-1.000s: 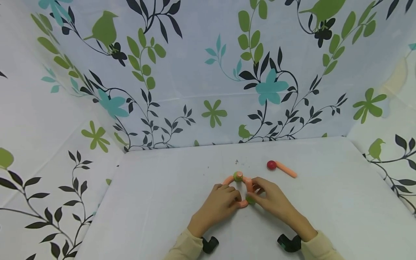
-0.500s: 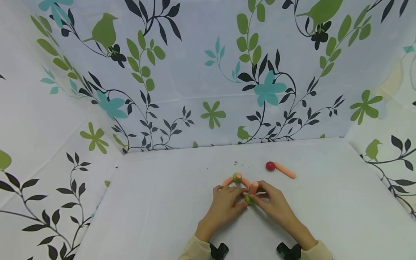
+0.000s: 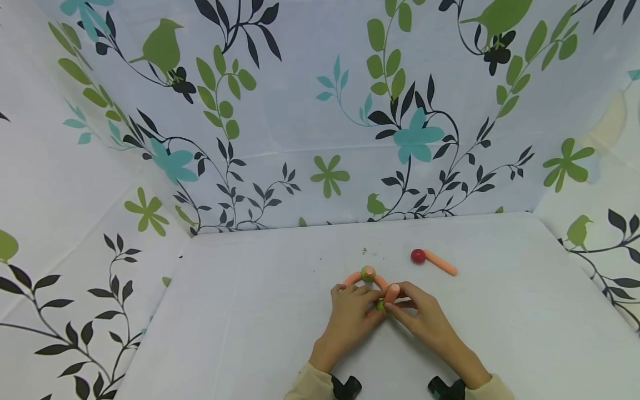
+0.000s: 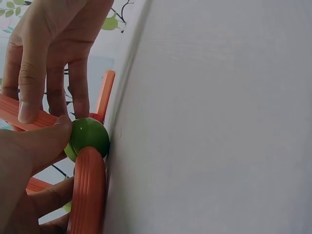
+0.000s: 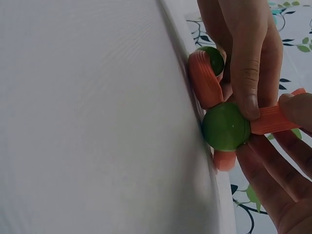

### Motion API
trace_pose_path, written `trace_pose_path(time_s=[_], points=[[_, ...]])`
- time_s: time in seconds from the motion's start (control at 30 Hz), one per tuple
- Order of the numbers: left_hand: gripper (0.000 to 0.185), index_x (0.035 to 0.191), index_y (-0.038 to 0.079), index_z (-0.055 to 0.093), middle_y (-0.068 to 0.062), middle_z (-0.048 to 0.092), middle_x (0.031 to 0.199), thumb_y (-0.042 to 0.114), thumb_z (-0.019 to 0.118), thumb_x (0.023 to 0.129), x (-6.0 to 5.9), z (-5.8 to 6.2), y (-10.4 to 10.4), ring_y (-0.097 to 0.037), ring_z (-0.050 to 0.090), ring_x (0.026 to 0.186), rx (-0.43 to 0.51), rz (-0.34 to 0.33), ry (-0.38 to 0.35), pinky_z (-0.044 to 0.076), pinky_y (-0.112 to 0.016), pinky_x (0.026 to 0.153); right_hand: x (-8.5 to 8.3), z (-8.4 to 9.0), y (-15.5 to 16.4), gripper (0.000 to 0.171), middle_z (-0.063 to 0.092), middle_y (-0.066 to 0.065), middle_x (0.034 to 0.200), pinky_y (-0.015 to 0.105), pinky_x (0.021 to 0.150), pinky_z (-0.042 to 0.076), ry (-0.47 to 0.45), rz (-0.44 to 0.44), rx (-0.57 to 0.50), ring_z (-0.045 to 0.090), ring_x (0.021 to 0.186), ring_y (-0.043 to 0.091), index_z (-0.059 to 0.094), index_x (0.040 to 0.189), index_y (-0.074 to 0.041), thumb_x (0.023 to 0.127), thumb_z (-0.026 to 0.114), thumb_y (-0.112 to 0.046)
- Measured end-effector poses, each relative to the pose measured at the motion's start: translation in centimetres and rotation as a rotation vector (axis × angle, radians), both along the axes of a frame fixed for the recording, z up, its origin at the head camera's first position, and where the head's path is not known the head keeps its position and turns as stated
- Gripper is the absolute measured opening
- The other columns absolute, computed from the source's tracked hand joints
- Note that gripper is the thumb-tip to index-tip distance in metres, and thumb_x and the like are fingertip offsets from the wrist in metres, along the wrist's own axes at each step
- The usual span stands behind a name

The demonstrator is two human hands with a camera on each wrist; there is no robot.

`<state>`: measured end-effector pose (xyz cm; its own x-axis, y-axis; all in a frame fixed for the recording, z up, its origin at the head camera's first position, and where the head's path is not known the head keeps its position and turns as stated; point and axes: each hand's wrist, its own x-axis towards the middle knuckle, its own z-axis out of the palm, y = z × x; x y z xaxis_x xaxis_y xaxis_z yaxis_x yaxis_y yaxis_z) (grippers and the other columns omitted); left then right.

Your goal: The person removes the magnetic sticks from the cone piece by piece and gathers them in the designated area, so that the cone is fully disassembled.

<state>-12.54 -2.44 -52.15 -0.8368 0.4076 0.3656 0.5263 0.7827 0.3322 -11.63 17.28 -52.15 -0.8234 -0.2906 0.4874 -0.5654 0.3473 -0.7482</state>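
Ridged orange toy rods and green balls join into a ring on the table, partly covered by both hands. My left hand [image 3: 352, 314] pinches the near green ball [image 4: 90, 136], its thumb against the ball. With thumb and fingers, my right hand [image 3: 425, 311] grips a straight-looking orange rod [image 5: 270, 120] that rises from that ball. A curved orange rod [image 4: 87, 190] runs from the same ball along the tabletop. At the ring's far side sits another green ball [image 3: 367, 273], topped by a short orange stub. The ring's left part is hidden under my left hand.
Beyond the right hand, a red ball [image 3: 418, 256] with an orange rod [image 3: 441, 263] attached lies on the white table [image 3: 240, 311]. A patterned cloth [image 3: 300, 111] hangs behind the table. Dark wrist devices [image 3: 346, 387] sit near both cuffs.
My left hand has shifted right, close to the right hand, and now covers more of the ring. The orange rod in my right hand has tilted up from the near green ball.
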Motion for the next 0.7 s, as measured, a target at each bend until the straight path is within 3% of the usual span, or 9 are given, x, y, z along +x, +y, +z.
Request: trace_pose_path(time_s=[0.27,0.5,0.7], points=[[0.024,0.109,0.035,0.078,0.018,0.077,0.102,0.052,0.074,0.093,-0.20,-0.22,0.04,-0.010,0.065,0.098,0.070,0.009,-0.030,0.036,-0.058,0.104,0.08,0.30,0.12,0.033,0.073,0.003,0.111,0.029,0.079,0.063,0.075,0.026,0.033,0.072,0.103,0.013,0.068,0.116,-0.010,0.087,0.081,0.001],[0.018,0.108,0.031,0.079,0.015,0.078,0.109,0.037,0.078,0.092,-0.23,-0.35,0.03,-0.011,0.065,0.100,0.072,0.013,-0.027,0.036,-0.057,0.103,0.16,0.58,0.00,0.038,0.071,0.001,0.114,0.027,0.083,0.062,0.134,0.025,0.137,0.067,0.109,0.004,0.068,0.114,-0.010,0.083,0.084,0.004],[0.016,0.105,0.030,0.078,0.014,0.078,0.104,0.041,0.077,0.093,-0.20,-0.25,0.04,-0.011,0.064,0.097,0.073,0.017,-0.047,0.035,-0.057,0.105,0.24,0.67,-0.12,0.039,0.070,-0.001,0.114,0.026,0.082,0.062,0.187,0.023,0.154,0.067,0.107,0.007,0.068,0.116,-0.010,0.082,0.084,0.004]])
